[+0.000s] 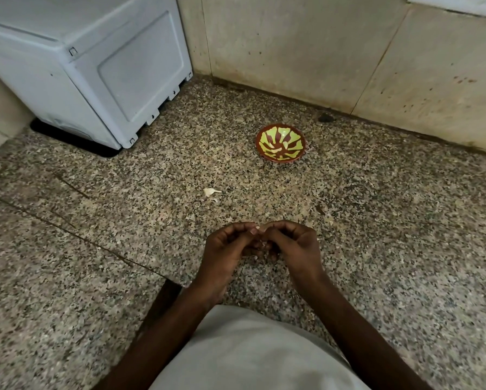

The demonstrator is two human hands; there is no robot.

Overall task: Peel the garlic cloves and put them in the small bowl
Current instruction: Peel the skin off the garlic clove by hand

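Home kitchen corner: speckled counter (377,220), white appliance (95,66).

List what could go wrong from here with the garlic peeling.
1. Both hands, left hand and right hand, pinch one small garlic clove over the speckled counter; if it slips, it may be hard to spot there.
2. The small bowl sits well ahead of the hands, so a tossed clove might miss it.
3. Garlic scraps lie loose on the counter and could get mixed in with peeled cloves.
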